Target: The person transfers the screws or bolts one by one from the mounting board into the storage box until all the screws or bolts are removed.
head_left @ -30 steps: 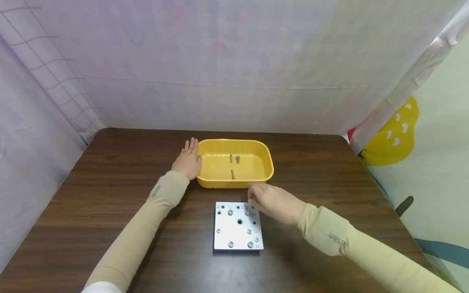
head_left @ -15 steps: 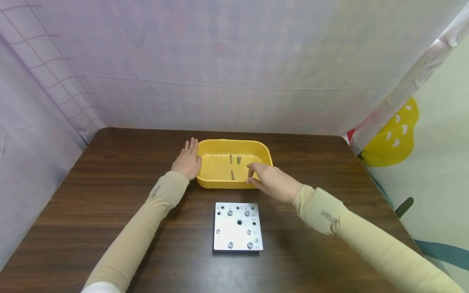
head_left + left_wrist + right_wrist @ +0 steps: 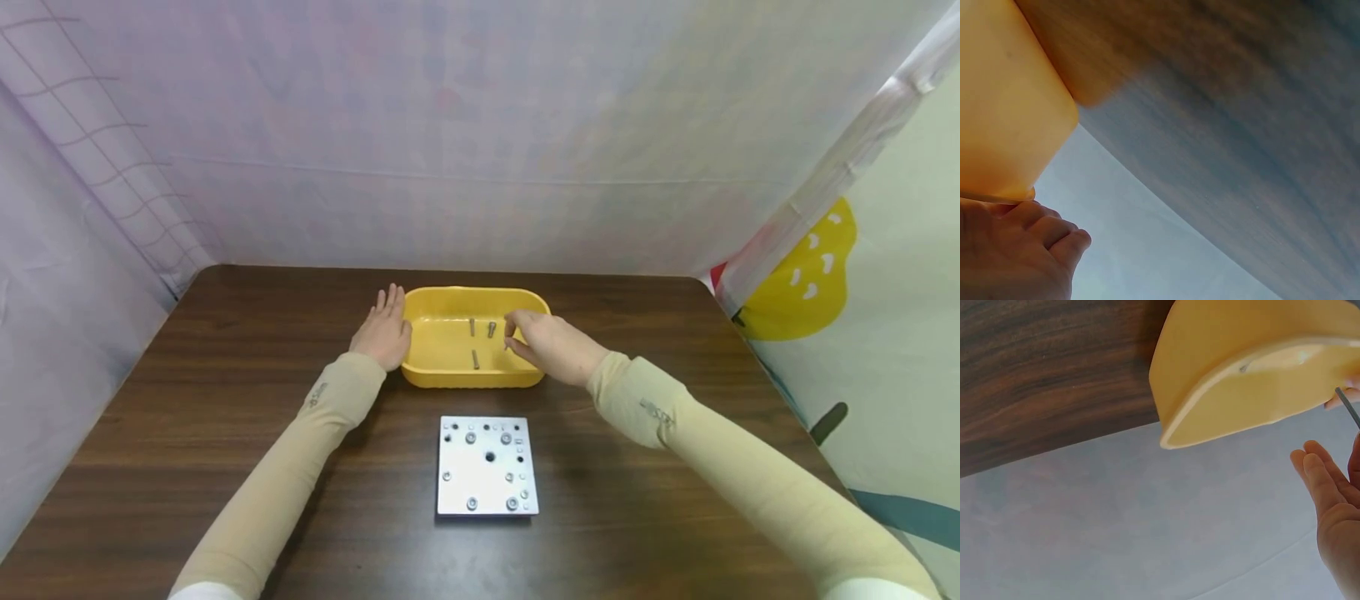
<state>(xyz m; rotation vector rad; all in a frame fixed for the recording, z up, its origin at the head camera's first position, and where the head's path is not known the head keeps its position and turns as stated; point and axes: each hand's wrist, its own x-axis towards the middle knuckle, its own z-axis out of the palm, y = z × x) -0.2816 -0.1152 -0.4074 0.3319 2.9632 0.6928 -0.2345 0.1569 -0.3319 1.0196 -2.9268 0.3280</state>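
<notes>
My left hand (image 3: 382, 333) rests with extended fingers against the left rim of the yellow tray (image 3: 450, 379). In the left wrist view, its fingers (image 3: 1054, 234) lie at the tray's rim. Over the tray's right part, my right hand (image 3: 555, 346) pinches a thin metal screw (image 3: 1349, 409); the fingertips hide its upper end. Inside the tray lie a thin screw (image 3: 472, 327), a thicker short screw (image 3: 491, 329) and another thin one (image 3: 475, 359). In front of the tray, a square silver metal plate (image 3: 480, 483) lies flat, with several holes and round screw heads on its face.
The dark wooden table (image 3: 300, 542) carries the tray and the plate. A pale curtain (image 3: 450, 167) hangs behind its far edge, and a printed cloth (image 3: 885, 350) hangs at the right.
My right hand has moved from beside the plate's far edge, forward and up over the tray. The short thick screw has shifted slightly right. My left hand has stayed at the rim.
</notes>
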